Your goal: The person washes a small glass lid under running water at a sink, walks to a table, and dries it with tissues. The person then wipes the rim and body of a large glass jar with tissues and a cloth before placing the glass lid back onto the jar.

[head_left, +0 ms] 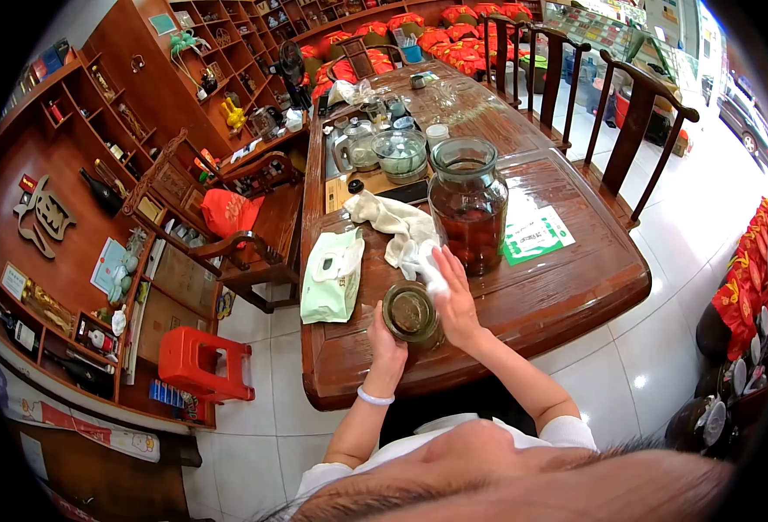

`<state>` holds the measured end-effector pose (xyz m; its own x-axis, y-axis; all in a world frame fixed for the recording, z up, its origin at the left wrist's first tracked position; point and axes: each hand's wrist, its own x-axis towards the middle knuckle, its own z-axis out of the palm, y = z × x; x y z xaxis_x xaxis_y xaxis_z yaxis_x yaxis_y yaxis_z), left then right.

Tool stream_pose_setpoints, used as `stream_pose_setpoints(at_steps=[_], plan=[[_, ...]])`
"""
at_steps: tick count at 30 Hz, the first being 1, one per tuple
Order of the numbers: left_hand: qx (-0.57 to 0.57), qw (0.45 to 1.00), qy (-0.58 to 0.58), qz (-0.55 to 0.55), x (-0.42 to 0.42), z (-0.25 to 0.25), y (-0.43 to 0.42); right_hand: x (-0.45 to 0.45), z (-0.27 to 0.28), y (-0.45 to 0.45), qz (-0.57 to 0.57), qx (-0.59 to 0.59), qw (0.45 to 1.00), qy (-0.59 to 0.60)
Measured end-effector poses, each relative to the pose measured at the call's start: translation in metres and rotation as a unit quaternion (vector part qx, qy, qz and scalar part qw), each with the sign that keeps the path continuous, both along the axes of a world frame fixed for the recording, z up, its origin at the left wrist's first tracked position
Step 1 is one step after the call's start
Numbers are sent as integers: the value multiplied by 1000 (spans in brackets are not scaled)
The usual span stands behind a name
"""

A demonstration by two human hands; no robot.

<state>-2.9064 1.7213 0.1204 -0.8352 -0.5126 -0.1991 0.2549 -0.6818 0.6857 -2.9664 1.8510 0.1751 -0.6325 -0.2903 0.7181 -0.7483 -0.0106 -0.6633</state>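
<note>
My left hand (387,344) is wrapped around a round, greenish glass lid (410,313), held above the near edge of the table. A white wipe (434,277) is in my right hand (455,300), pressed between the fingers close to the lid's right side. Just beyond my right hand stands a large glass jar (469,213) with dark reddish liquid and an uncovered mouth. A crumpled beige cloth (397,222) lies left of the jar. Farther left, a pale green wipes packet (332,277) rests on the tabletop.
On the wooden table (567,300), a green-and-white card (536,235) lies right of the jar. Behind it are a glass bowl (400,155) and a glass teapot (358,143). A red stool (206,364) and carved chair (258,222) stand left; more chairs (632,130) line the far right side.
</note>
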Motion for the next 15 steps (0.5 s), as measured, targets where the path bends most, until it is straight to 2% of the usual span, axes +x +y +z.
stream_pose_setpoints(at_steps=[1, 3, 4, 5, 7, 9, 11, 13, 15], plan=[[1, 1000, -1, -1, -1, -4, 2, 4, -6, -4, -40, 114, 989, 88], [60, 986, 147, -51, 0, -8, 11, 24, -29, -22, 13, 325, 928, 183], [-39, 992, 112, -51, 4, -7, 14, 32, -40, -28, 25, 254, 960, 113], [-39, 991, 114, -56, 4, -8, 14, 28, -43, -27, 20, 255, 960, 114], [0, 999, 42, -29, 0, -10, 9, 17, -49, -23, 90, 205, 973, 56], [23, 999, 3, -24, 1, -12, 1, 11, -37, -16, 111, 39, 990, -78], [32, 999, 16, -27, 2, 0, 1, 0, -21, -1, 55, -26, 997, -42], [22, 999, 14, -32, 0, -5, -4, -10, -18, 8, -17, 11, 999, 46], [73, 996, 33, -46, -4, -12, -5, 2, -35, -7, -55, 184, 975, 111]])
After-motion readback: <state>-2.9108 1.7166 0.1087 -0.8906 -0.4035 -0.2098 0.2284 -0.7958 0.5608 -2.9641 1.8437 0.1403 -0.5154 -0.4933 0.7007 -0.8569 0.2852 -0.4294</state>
